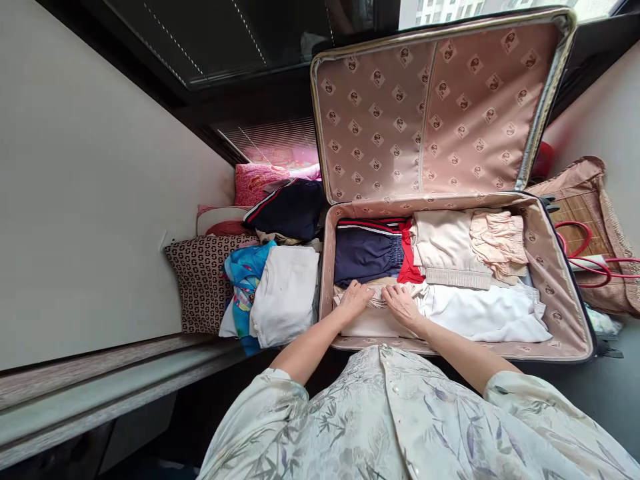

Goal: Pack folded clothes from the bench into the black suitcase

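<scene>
Two bare hands, left hand and right hand, press flat with fingers spread, gripping nothing, on a cream garment at the near left of an open pink-lined suitcase, beside navy shorts and a white garment.

Folded clothes in the open suitcase; clothes pile just left of it.

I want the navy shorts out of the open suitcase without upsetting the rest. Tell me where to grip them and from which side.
Grip the navy shorts at the near folded edge, coming from the person's side, just beyond the left hand. That edge looks free; the far striped waistband sits against the suitcase wall, and the red garment borders their right side.
</scene>
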Demonstrator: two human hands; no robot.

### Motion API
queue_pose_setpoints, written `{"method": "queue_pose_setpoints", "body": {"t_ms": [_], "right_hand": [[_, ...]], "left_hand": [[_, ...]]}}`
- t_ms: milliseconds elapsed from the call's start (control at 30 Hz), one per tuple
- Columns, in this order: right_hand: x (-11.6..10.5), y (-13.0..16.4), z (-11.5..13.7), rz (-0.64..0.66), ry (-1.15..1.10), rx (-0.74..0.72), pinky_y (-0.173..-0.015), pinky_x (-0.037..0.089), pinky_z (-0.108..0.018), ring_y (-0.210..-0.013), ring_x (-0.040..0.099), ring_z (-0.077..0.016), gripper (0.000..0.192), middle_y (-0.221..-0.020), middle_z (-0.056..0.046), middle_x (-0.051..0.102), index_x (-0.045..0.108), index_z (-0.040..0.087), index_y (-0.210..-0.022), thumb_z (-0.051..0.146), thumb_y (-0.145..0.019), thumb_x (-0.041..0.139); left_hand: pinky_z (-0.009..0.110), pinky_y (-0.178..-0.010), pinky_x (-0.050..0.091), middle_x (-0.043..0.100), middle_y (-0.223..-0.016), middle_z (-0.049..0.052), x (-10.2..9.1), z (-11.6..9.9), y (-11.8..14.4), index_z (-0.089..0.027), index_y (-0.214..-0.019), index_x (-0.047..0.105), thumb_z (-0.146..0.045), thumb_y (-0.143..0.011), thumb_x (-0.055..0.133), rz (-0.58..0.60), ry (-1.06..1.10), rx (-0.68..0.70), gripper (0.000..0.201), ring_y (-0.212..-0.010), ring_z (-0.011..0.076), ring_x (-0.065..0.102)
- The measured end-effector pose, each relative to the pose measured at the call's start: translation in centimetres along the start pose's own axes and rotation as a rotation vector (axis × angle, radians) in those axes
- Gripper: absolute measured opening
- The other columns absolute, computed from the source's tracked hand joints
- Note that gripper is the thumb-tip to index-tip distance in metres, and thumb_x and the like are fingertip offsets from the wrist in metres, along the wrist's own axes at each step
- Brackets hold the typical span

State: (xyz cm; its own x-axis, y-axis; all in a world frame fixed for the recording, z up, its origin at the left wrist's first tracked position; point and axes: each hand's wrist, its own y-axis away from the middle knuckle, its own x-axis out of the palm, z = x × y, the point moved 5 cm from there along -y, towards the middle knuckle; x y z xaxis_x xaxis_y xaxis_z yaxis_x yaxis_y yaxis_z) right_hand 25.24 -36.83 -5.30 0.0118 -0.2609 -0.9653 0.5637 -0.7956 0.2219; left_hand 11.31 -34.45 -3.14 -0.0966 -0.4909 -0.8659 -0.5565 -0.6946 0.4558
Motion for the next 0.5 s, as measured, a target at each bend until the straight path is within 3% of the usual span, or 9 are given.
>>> {"method": "queue_pose_setpoints", "body": {"t_ms": [133, 267, 333, 400, 467, 500], "right_hand": [[-2.0, 0.4, -0.6, 0.028, -0.092, -0.101, -0.083, 0.032, -0.039, -0.099, 0.052, -0.028, 0.031, -0.104, -0.015, 0.069, 0.064, 0.016, -0.121, 0.011, -0.097, 0.045], [-8.0, -3.6, -3.0, 0.029, -0.142, -0.16, -0.084, 0.032, -0.037, -0.103, 0.051, -0.0291, 0.03, -0.101, -0.014, 0.071, 0.062, 0.016, -0.118, 0.018, -0.089, 0.057], [-11.2, -7.4, -5.0, 0.039, -0.149, -0.154, -0.085, 0.033, -0.037, -0.106, 0.051, -0.0302, 0.034, -0.103, -0.015, 0.07, 0.06, 0.016, -0.122, 0.019, -0.089, 0.056], [-13.7, -11.5, -7.5, -0.005, -0.143, -0.055, -0.091, 0.034, -0.04, -0.112, 0.05, -0.0323, 0.043, -0.115, -0.017, 0.068, 0.057, 0.015, -0.132, 0.016, -0.089, 0.054], [-15.0, -14.4, -9.7, -0.066, -0.132, 0.11, -0.096, 0.034, -0.046, -0.123, 0.046, -0.0363, 0.063, -0.141, -0.022, 0.056, 0.045, 0.017, -0.148, 0.013, -0.086, 0.057], [-15.1, -15.1, -10.4, -0.099, -0.133, 0.173, -0.098, 0.034, -0.049, -0.129, 0.043, -0.0384, 0.072, -0.151, -0.024, 0.046, 0.039, 0.018, -0.153, 0.012, -0.085, 0.059]], "left_hand": [[0.038, -0.096, 0.043, 0.07, -0.117, 0.012, -2.1, -0.8, 1.3, -0.023, -0.123, 0.07, -0.017, -0.09, 0.062, 0.065, 0.054, -0.006, 0.035, -0.11, 0.0261, 0.066], [0.035, -0.095, 0.046, 0.074, -0.109, 0.006, -8.3, 3.0, 0.2, -0.027, -0.119, 0.072, -0.02, -0.084, 0.065, -0.001, 0.174, -0.033, 0.036, -0.106, 0.0258, 0.068], [0.035, -0.099, 0.045, 0.075, -0.111, 0.005, -11.9, 6.1, -1.4, -0.028, -0.12, 0.071, -0.019, -0.083, 0.064, -0.12, 0.247, -0.092, 0.039, -0.112, 0.0267, 0.066], [0.041, -0.108, 0.041, 0.071, -0.124, 0.009, -15.0, 9.0, -3.0, -0.024, -0.133, 0.065, -0.016, -0.084, 0.063, -0.328, 0.258, -0.242, 0.05, -0.126, 0.0307, 0.058], [0.048, -0.116, 0.034, 0.057, -0.145, 0.017, -16.5, 10.8, -3.7, -0.016, -0.148, 0.05, -0.017, -0.085, 0.062, -0.541, 0.231, -0.417, 0.064, -0.141, 0.035, 0.044], [0.05, -0.119, 0.03, 0.048, -0.154, 0.02, -16.3, 11.0, -3.8, -0.013, -0.153, 0.043, -0.018, -0.087, 0.062, -0.612, 0.217, -0.475, 0.069, -0.146, 0.0362, 0.038]]}}
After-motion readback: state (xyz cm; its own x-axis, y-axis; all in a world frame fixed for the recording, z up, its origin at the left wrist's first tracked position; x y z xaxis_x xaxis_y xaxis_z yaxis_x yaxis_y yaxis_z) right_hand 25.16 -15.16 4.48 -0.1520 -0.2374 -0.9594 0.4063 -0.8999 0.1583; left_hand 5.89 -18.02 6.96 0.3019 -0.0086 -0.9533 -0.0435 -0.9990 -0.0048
